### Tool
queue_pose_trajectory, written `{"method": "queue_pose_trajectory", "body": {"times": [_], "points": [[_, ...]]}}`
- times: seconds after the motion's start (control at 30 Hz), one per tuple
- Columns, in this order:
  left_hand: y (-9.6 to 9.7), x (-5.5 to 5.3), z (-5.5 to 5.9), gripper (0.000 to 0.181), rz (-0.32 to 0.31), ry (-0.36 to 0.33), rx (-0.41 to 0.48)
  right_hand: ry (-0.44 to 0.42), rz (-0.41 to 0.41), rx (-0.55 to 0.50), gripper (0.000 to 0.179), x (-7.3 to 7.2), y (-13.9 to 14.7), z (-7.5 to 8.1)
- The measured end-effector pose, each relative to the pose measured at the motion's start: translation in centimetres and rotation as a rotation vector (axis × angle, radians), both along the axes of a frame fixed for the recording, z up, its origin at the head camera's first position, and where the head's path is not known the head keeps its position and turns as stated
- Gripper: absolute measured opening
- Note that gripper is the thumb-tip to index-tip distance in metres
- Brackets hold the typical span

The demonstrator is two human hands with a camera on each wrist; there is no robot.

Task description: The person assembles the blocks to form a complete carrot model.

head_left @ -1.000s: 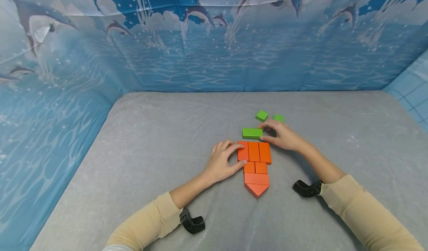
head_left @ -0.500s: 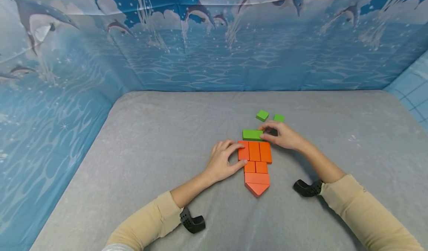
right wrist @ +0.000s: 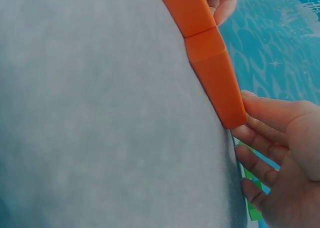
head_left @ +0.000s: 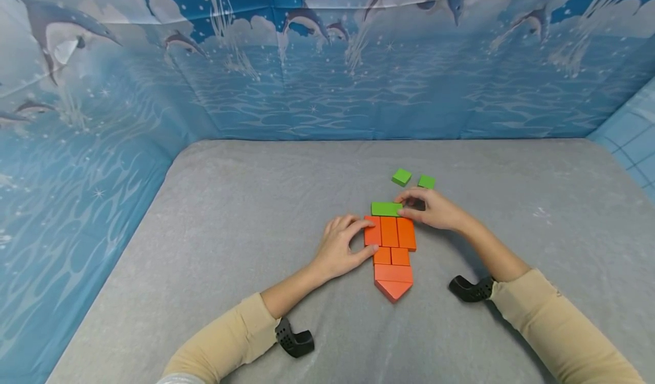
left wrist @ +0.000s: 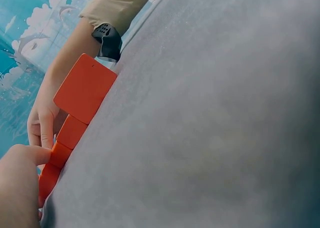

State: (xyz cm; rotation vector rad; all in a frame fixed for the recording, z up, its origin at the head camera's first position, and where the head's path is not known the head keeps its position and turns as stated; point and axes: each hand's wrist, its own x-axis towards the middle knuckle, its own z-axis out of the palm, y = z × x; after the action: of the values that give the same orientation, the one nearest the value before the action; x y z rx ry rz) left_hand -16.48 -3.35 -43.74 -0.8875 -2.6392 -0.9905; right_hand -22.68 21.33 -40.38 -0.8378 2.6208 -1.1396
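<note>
My right hand (head_left: 434, 209) pinches the right end of a long green building block (head_left: 384, 208) between thumb and fingers. This block lies along the far side of a row of upright-set orange blocks (head_left: 389, 232). My left hand (head_left: 338, 248) touches the leftmost orange block (head_left: 372, 236), thumb near its lower corner and forefinger over its upper part. Two small orange blocks (head_left: 390, 256) sit below that row, followed by a paler rectangular block (head_left: 393, 273) and a triangular point (head_left: 393, 290) facing me. In the right wrist view, orange blocks (right wrist: 217, 83) hide the held block.
Two small green blocks, one on the left (head_left: 401, 177) and one on the right (head_left: 427, 181), lie beyond my right hand. Grey cloth (head_left: 256, 213) covers the table. A blue dolphin-print curtain (head_left: 327, 99) hangs behind it.
The long green block has come toward me, narrowing the gap to the orange row, with my right hand still at its right end. The left hand stays in place.
</note>
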Motion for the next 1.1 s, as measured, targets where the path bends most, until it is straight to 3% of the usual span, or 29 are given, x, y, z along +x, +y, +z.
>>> {"method": "queue_pose_trajectory", "body": {"times": [0.5, 0.6, 0.73, 0.83, 1.1], "points": [[0.0, 0.1, -0.1, 0.039, 0.002, 0.007, -0.002, -0.016, 0.003, -0.013, 0.025, 0.1, 0.1, 0.2], [0.0, 0.1, -0.1, 0.039, 0.001, 0.007, 0.002, 0.039, -0.070, -0.049, 0.026, -0.2, 0.5, 0.4], [0.0, 0.1, -0.2, 0.039, -0.001, 0.008, 0.005, 0.143, -0.238, -0.103, 0.031, -0.8, 1.6, 0.6], [0.0, 0.1, -0.2, 0.039, -0.001, 0.008, 0.002, 0.168, -0.320, -0.117, 0.036, -1.2, 2.6, 0.5], [0.0, 0.1, -0.3, 0.040, 0.000, 0.003, -0.001, 0.138, -0.351, -0.072, 0.041, -1.3, 4.2, -0.6]]}}
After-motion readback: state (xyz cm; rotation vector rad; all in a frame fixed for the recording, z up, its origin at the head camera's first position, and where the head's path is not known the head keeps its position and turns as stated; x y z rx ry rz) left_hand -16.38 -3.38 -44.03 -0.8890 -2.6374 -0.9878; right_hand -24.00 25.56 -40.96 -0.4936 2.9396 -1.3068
